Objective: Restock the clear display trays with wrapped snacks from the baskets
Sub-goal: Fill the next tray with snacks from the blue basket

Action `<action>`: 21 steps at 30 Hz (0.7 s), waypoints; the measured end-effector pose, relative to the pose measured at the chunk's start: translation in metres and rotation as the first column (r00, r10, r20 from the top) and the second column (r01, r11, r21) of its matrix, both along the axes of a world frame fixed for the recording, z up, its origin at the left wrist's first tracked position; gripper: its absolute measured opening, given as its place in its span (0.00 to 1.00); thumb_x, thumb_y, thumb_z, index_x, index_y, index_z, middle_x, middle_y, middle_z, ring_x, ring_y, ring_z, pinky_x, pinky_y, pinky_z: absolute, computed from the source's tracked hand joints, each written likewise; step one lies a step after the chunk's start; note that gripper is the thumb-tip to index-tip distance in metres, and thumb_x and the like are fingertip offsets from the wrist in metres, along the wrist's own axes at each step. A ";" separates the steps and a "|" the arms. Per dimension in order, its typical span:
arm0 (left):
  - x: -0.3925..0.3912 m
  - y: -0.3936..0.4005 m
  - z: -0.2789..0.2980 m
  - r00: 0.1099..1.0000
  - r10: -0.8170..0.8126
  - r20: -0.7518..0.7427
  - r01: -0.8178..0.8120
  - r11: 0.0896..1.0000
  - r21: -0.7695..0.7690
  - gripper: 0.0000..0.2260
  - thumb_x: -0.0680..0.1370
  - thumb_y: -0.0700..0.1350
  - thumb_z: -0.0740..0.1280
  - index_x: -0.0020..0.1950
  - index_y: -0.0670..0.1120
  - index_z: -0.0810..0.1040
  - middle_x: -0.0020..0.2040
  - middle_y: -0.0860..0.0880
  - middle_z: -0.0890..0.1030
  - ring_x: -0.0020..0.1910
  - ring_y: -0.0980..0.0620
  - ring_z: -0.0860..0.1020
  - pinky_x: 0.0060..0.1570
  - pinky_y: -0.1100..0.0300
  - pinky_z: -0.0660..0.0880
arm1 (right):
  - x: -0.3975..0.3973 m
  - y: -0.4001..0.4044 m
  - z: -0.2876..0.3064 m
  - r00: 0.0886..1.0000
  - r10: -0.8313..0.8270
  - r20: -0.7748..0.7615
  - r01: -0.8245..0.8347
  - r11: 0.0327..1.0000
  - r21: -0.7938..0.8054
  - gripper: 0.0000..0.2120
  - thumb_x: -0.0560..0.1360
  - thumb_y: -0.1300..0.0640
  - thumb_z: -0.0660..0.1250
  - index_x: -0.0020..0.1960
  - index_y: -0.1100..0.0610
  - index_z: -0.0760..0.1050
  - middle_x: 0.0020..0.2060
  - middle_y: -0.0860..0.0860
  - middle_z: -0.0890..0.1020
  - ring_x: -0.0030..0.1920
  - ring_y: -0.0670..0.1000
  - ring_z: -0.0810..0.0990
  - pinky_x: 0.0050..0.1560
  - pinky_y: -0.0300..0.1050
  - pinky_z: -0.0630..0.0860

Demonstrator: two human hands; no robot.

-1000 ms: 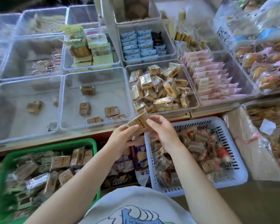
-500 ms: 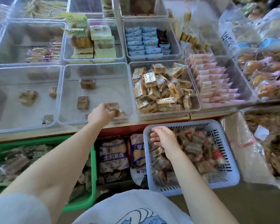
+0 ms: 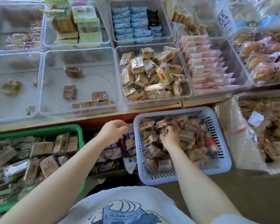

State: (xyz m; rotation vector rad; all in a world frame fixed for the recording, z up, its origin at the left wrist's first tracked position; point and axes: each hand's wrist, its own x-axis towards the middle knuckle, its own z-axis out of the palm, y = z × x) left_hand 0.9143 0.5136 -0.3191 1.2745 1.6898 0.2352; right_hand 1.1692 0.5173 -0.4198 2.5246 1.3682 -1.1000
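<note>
your right hand (image 3: 169,135) is down in the pale blue basket (image 3: 220,165), fingers curled into the heap of wrapped snacks (image 3: 153,138) and closing on one or two; exactly how many you hold i cannot tell, the packs blur there. palm faces down, wrist low, forearm running back toward 5 o'clock.

left hand (image 3: 112,130) hovers outside the basket's left rim, fingers loosely curled together, holding nothing i can make out; it hangs over a blue-printed bag (image 3: 129,144) wedged between the two baskets.

the relation that matters: the sparse clear tray (image 3: 44,83) lies toward 11 o'clock from your right hand, past the counter edge, with only a few brown packs (image 3: 69,92) on its floor. the full tray (image 3: 188,88) sits at 12 o'clock, straight above the basket. your left hand is the nearer one to the sparse tray, so a hand-over toward 9 o'clock looks likely.

green basket (image 3: 68,127) sits at 9 o'clock, its packs lying with long axes roughly toward 12.
</note>
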 end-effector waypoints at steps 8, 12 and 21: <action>0.018 -0.005 -0.003 0.999 -0.035 -0.030 0.034 0.999 -0.018 0.08 0.81 0.47 0.65 0.56 0.51 0.82 0.46 0.54 0.84 0.43 0.55 0.82 0.54 0.52 0.80 | 0.000 -0.005 0.026 0.887 -0.387 -0.253 0.441 0.872 0.214 0.07 0.78 0.54 0.66 0.54 0.52 0.71 0.55 0.53 0.78 0.41 0.51 0.78 0.36 0.44 0.72; 0.025 -0.003 0.011 0.977 -0.173 -0.126 0.194 0.964 0.179 0.12 0.79 0.48 0.68 0.62 0.55 0.78 0.57 0.56 0.80 0.53 0.56 0.79 0.53 0.59 0.77 | -0.004 -0.011 0.077 0.631 -0.399 -0.666 0.631 0.763 0.141 0.08 0.77 0.58 0.67 0.56 0.53 0.75 0.47 0.53 0.82 0.28 0.44 0.79 0.30 0.39 0.75; -0.022 0.000 0.047 0.976 -0.138 -0.170 0.206 0.843 0.497 0.29 0.71 0.57 0.76 0.71 0.55 0.73 0.63 0.55 0.78 0.61 0.55 0.74 0.58 0.61 0.70 | -0.092 0.040 0.149 0.550 0.116 -0.827 0.071 0.980 0.185 0.13 0.77 0.52 0.70 0.60 0.52 0.77 0.43 0.48 0.83 0.42 0.46 0.81 0.41 0.42 0.76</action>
